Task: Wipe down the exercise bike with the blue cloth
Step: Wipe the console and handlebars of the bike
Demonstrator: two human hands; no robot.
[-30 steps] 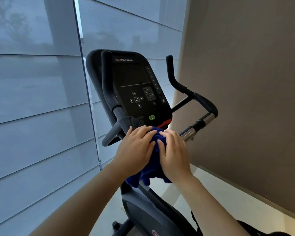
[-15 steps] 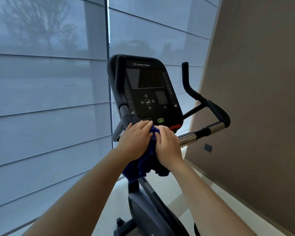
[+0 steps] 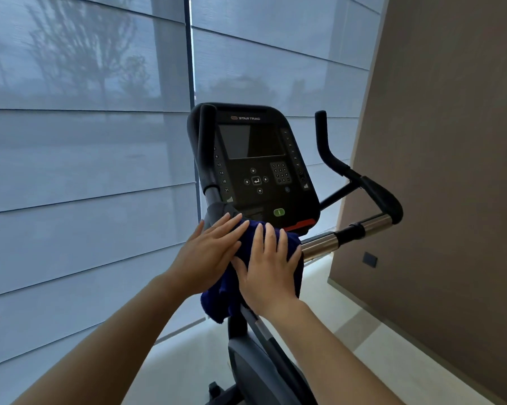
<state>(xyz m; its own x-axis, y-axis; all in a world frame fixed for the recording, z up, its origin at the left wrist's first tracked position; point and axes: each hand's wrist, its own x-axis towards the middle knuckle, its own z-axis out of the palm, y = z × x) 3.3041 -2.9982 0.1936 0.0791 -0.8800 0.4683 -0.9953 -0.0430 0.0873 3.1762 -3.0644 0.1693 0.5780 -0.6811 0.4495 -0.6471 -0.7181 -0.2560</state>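
Observation:
The black exercise bike stands ahead, with its console (image 3: 256, 168) upright and a chrome and black handlebar (image 3: 348, 233) reaching to the right. A dark blue cloth (image 3: 223, 299) is draped over the handlebar junction just below the console. My left hand (image 3: 209, 254) lies flat on the cloth's left side, fingers spread. My right hand (image 3: 268, 268) presses on the cloth's right side, fingers apart and pointing up. Both hands touch each other over the cloth. The bar under the cloth is hidden.
A window with pale grey roller blinds (image 3: 85, 200) fills the left and back. A brown wall (image 3: 451, 171) stands close on the right, with a small dark socket (image 3: 369, 259). The bike's grey frame (image 3: 264, 363) runs down over a pale floor (image 3: 348, 325).
My view has shifted left and up, so the bike sits further right in the frame. My fingers have spread wider on the cloth. The cloth stays on the bar below the console.

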